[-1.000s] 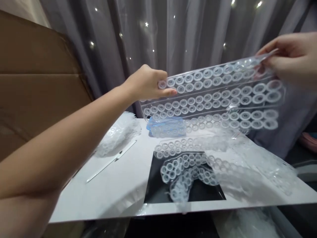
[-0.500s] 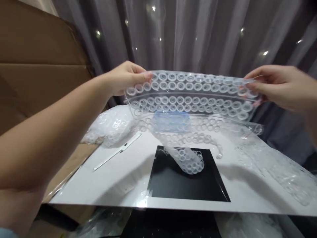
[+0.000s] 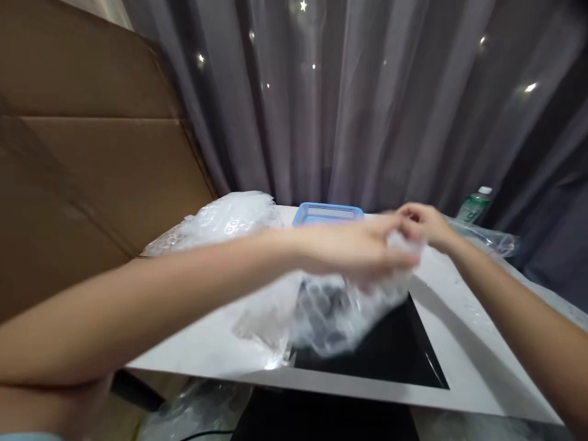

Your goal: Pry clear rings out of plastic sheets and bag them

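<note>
A clear sheet of bubble wrap (image 3: pixel 328 315) with round cells hangs bunched and blurred below my hands, above a black square mat (image 3: pixel 399 352). My left hand (image 3: pixel 362 248) reaches across to the right, smeared by motion, with its fingers closed on the upper part of the wrap. Close beside it, my right hand (image 3: pixel 425 225) pinches the wrap's top edge, thumb and fingers together. The lower end of the wrap trails to the left over the white table (image 3: pixel 197 340).
At the back left lies a heap of bubble wrap (image 3: pixel 234 214), next to a tall cardboard box (image 3: pixel 92 177). A blue basket (image 3: pixel 328 211) stands at the back middle. A green bottle (image 3: pixel 475 205) and a flat plastic bag (image 3: pixel 496 239) are at the back right.
The bubble wrap, stretched wide between my hands before, is now gathered and lower. My left hand has swung right to meet my right hand, which moved left and down.
</note>
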Action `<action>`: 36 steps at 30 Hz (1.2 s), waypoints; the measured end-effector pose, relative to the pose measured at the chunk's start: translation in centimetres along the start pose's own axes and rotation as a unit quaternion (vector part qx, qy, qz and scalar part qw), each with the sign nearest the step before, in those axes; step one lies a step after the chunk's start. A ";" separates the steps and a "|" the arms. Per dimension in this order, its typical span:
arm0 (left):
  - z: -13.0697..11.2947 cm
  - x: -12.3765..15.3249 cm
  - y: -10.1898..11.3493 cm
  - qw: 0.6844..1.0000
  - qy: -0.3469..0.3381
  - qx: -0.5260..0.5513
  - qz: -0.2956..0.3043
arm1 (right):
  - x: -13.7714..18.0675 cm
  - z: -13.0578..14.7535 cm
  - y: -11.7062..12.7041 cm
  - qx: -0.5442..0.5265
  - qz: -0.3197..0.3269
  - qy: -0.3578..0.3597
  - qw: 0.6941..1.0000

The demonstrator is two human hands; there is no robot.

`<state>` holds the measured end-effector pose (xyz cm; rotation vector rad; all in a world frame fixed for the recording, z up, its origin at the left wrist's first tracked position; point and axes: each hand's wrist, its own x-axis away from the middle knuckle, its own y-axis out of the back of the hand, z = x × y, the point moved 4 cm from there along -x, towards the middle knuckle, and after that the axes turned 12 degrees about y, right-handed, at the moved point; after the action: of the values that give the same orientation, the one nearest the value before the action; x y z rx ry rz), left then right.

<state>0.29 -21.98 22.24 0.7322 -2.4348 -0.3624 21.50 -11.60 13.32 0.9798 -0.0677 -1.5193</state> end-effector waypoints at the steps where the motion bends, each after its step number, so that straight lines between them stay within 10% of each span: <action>1: 2.1 -1.7 -2.4 0.998 0.007 -0.039 0.040 | 2.0 -1.2 -0.4 0.048 0.027 -0.002 0.998; 5: 10.8 -5.6 -9.3 0.964 -0.027 -0.231 0.127 | 10.2 -5.1 -2.3 0.125 0.191 0.001 0.974; 7: 13.8 -5.2 -10.1 0.961 -0.091 -0.247 0.080 | 13.9 -5.2 -2.0 0.193 0.157 -0.005 0.968; 11: 17.8 0.1 -8.1 0.867 -0.329 -0.364 -0.081 | 21.1 -0.4 -3.3 0.240 0.099 0.070 0.963; 14: 20.9 3.4 -5.2 0.860 -0.272 -0.401 -0.161 | 25.2 5.3 -7.1 0.226 0.091 0.269 0.932; 19: 23.4 5.2 -3.1 0.847 -0.182 -0.450 -0.219 | 26.5 9.1 -12.1 0.346 0.089 0.335 0.872; 25: 23.5 4.0 -3.6 0.857 -0.196 -0.447 -0.166 | 25.0 9.8 -8.2 0.311 0.074 0.327 0.889; 29: 22.4 2.3 -1.1 0.863 -0.127 -0.415 -0.258 | 21.8 9.4 -3.8 0.401 0.043 0.257 0.878; 36: 9.5 3.8 6.5 0.672 -0.176 -0.578 -0.428 | 11.8 13.5 4.9 0.563 -0.144 0.286 0.762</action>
<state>-10.73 -17.98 18.90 1.1215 -1.3530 -2.2821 18.83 -29.28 18.46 2.4938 -0.4504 -1.3077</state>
